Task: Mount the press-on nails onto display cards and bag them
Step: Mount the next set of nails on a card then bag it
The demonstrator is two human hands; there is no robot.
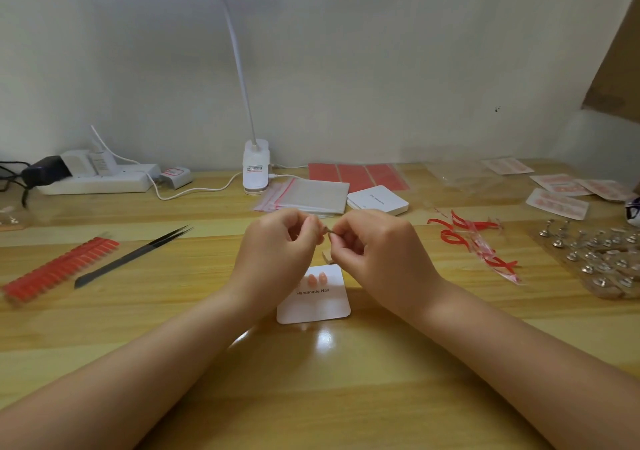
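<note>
- Head view, bottom of the frame: a glossy wooden worktop (346, 397) fills the lower half, two bare forearms reaching in over it.
- At centre lies a white display card (322, 306) printed "Handmade Nail", with two pink press-on nails (317, 279) stuck along its upper edge.
- Just above the card, the left hand (277, 252) and right hand (374, 252) meet fingertip to fingertip, each grip pinched on one small item (327, 232) too tiny to identify.
- Left of centre: black tweezers (135, 255) beside a strip of orange nail tips (59, 271).
- Right edge: a clear sheet of metal nail stands (602, 259) and red-edged plastic scraps (474, 242).
- Farther back, centre: a stack of zip bags (308, 195), which look empty, and a pile of blank cards (377, 199).
- Upper right of the worktop: flat bags (557, 204) holding mounted nail cards.
- Rear: a clip lamp (255, 167), a power strip (97, 179), and a plain white wall (381, 69).
</note>
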